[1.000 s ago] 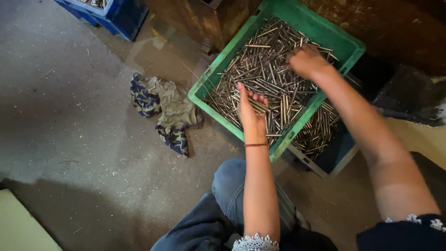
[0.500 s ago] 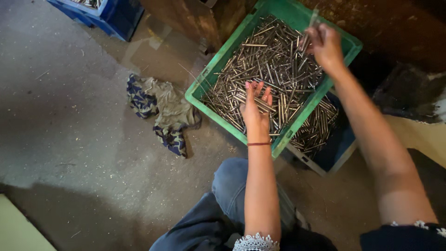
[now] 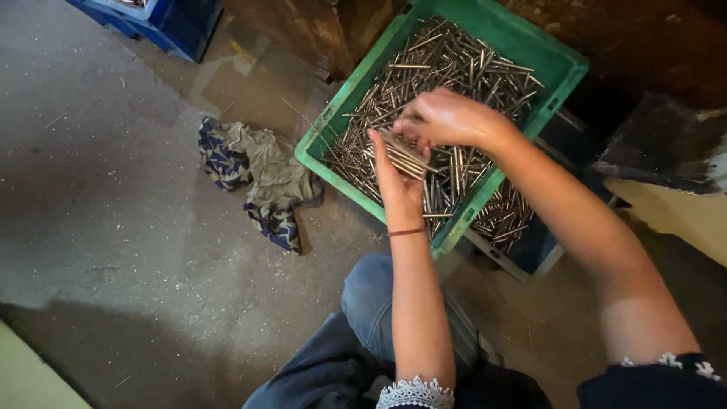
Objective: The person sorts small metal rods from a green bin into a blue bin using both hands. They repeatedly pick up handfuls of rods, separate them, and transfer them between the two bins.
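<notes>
Grey concrete floor (image 3: pixel 113 227) fills the scene, dusty and scattered with fine debris. On it, tilted against a dark wooden wall, rests a green plastic crate (image 3: pixel 564 72), the landmark for all positions below. Loose metal rods (image 3: pixel 454 60) fill the crate in a jumbled layer. Under the crate's lower right corner sits a second, darker crate (image 3: pixel 530 254), also holding rods. At the upper left of the green crate, well apart, stands a blue crate (image 3: pixel 178 30). Just beside the green crate's left wall lies a crumpled patterned cloth (image 3: pixel 257 170). Below the crate, the person's knee in blue jeans (image 3: pixel 371 291) shows.

Over the middle of the crate, the left hand (image 3: pixel 397 182) stands palm-up, fingers curled around a small bundle of rods (image 3: pixel 405 155). The right hand (image 3: pixel 447 117) comes in from the right, fingers pinched together on the top end of the same bundle, touching the left fingertips. A red thread bracelet (image 3: pixel 407 232) circles the left wrist.
</notes>
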The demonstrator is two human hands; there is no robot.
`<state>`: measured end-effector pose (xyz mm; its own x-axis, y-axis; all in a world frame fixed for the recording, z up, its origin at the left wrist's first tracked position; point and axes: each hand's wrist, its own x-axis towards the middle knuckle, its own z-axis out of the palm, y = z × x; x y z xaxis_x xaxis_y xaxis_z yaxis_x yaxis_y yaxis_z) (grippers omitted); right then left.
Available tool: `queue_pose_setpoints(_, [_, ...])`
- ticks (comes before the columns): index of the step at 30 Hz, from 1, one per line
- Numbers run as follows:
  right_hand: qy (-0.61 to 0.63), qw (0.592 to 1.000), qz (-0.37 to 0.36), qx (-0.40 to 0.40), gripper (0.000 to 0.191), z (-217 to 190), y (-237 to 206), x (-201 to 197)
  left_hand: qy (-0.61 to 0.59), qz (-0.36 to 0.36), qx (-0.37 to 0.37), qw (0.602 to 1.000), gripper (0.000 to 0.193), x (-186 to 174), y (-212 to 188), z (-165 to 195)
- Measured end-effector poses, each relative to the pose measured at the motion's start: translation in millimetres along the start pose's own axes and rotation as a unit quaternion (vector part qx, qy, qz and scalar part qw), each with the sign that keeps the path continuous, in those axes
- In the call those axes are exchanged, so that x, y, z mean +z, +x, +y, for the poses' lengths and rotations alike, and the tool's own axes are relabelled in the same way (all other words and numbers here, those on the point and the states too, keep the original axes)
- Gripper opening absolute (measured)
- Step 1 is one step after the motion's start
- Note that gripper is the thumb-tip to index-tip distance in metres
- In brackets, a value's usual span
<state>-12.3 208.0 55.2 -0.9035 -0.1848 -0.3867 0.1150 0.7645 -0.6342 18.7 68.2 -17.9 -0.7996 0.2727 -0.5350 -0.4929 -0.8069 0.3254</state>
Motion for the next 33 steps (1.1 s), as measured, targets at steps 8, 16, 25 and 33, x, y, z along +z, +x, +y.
queue_pose_setpoints(8, [-0.211,0.956,0.064,0.191,0.037,41,29,45,-0.013,0.12,0.089,0.989,0.038,-14,8,11])
queue_pose_setpoints(16, [-0.286,0.949,-0.013,0.132,0.041,46,24,63,-0.038,0.135,0.098,0.985,0.037,-15,5,12])
queue_pose_setpoints(25, [0.414,0.863,0.288,0.009,0.022,69,12,28,-0.036,0.13,0.079,0.988,0.035,-12,7,0])
queue_pose_setpoints(33, [0.443,0.752,0.483,0.078,0.019,82,-15,6,-0.036,0.133,0.081,0.987,0.036,-8,6,0])
